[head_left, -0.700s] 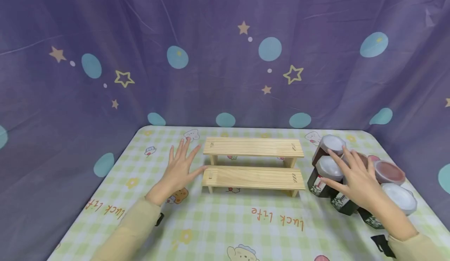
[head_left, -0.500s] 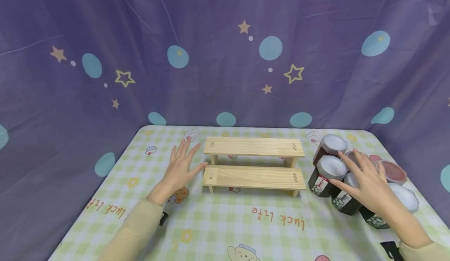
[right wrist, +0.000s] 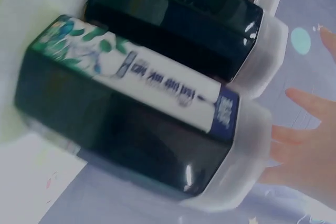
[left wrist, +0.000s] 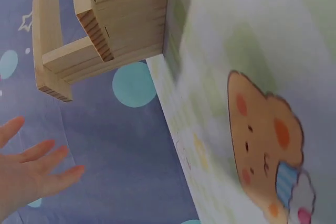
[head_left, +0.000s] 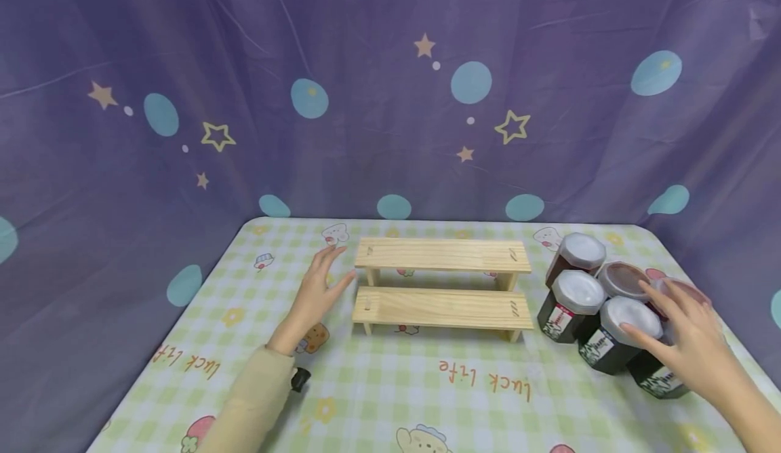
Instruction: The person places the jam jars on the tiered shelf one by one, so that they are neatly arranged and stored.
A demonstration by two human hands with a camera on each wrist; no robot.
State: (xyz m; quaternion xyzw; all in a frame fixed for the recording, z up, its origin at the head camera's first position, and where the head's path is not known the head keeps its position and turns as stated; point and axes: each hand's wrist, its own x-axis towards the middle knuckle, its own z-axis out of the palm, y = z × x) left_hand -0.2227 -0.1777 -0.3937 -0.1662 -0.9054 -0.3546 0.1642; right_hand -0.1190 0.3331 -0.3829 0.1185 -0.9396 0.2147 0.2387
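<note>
The left hand (head_left: 312, 293), held loosely beside the stepped wooden stand (head_left: 443, 307), grasps nothing; well apart, the right hand (head_left: 698, 338) hangs spread over the lidded jars (head_left: 615, 314), contact unclear. These stand upright, bunched at the right of the worktop (head_left: 476, 416), presumably for easy reach

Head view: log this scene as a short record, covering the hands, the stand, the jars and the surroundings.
Left hand: left hand beside the left end of the wooden stand, holding nothing
Right hand: right hand at the right-hand jars, fingers spread; contact unclear
Stand: two levels, nothing on either
Jars: upright, clustered right of the stand
Surface: green-and-white checked cloth with cartoon prints
Backdrop: purple-blue curtain with stars
</note>
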